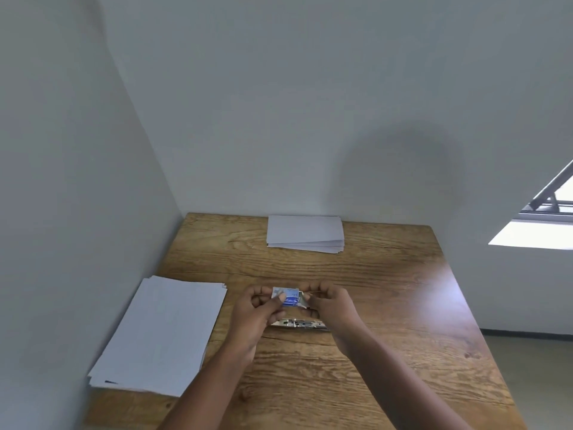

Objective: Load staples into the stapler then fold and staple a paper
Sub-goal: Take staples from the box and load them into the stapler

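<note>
A small blue and white staple box (290, 297) is held above the middle of the wooden table (387, 305). My left hand (257, 308) grips the box's left end with thumb and fingers. At the box's right end my right hand (328, 301) pinches the opened flap or inner tray; whether staples show there is too small to tell. A silver stapler (299, 323) lies flat on the table just below both hands, partly hidden by them. A stack of flat white paper (164, 333) lies to the left.
A pile of folded white papers (305, 233) rests at the table's far edge. Grey walls close the left and back sides. The table's right edge drops to the floor, with a window (545, 218) at far right.
</note>
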